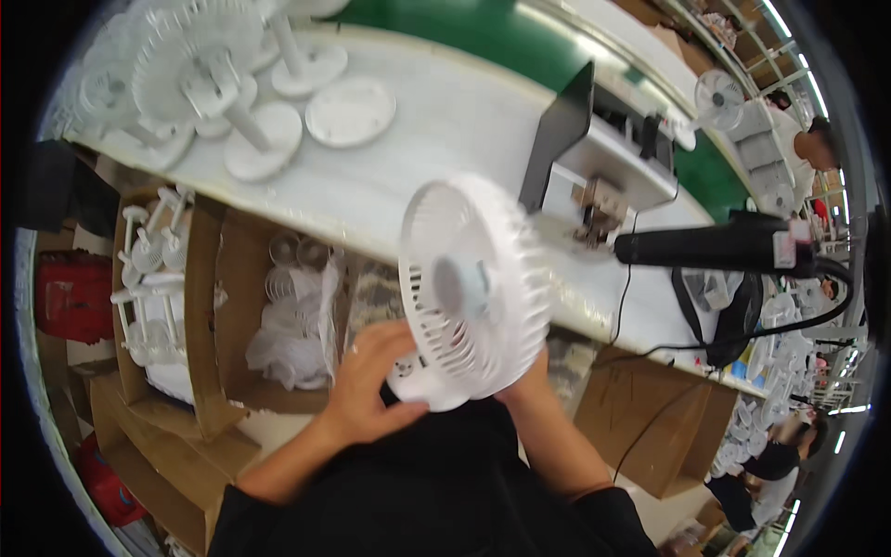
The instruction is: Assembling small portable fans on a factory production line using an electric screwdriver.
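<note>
Above my lap I hold a white round fan head (pixel 506 278) with a slatted rim, tilted so that its open-looking face turns to the left. My left hand (pixel 369 385) grips its lower left part, thumb below and fingers above, beside a small panel with dark round spots. My right hand (pixel 527 382) supports the lower right side; the fan head hides most of its fingers. On the table at the upper left stand several white fans on round bases (pixel 264 139), and a bare white disc-shaped base (pixel 350 111) lies next to them.
The white table (pixel 436 102) crosses ahead, with a metal bench machine (pixel 608 167) and a black tool on an arm (pixel 705 249) at right. Cardboard boxes (pixel 206 316) of white parts stand below left; another box (pixel 654 418) sits right. Other people (pixel 789 148) are at the far right.
</note>
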Available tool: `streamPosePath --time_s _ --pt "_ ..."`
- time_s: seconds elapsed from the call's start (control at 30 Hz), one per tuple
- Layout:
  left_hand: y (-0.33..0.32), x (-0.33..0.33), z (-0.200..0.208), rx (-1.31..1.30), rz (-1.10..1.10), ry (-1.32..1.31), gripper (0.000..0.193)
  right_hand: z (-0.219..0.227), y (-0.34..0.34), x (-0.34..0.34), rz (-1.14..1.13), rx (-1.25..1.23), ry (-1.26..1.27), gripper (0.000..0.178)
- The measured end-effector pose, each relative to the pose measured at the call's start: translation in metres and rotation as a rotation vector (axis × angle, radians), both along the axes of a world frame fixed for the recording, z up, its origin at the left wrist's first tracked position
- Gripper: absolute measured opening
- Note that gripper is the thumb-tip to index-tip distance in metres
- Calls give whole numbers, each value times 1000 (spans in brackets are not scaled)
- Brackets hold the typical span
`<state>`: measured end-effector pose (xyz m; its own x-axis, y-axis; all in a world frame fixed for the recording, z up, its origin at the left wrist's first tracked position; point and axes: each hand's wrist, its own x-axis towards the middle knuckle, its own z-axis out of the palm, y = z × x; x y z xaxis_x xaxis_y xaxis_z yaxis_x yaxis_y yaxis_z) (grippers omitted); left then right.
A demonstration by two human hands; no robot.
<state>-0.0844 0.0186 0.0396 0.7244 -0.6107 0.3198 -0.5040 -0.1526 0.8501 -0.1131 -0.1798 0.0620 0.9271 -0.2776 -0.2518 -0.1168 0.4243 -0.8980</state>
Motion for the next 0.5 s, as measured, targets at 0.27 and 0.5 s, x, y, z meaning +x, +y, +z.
streamPosePath --time_s 0.27,0.5 --pt "3 18 12 173 97 250 84 19 17 29 272 -80 -396 33" --pt "-5 52 9 210 10 -179 80 35 8 52 263 -137 -412 34"
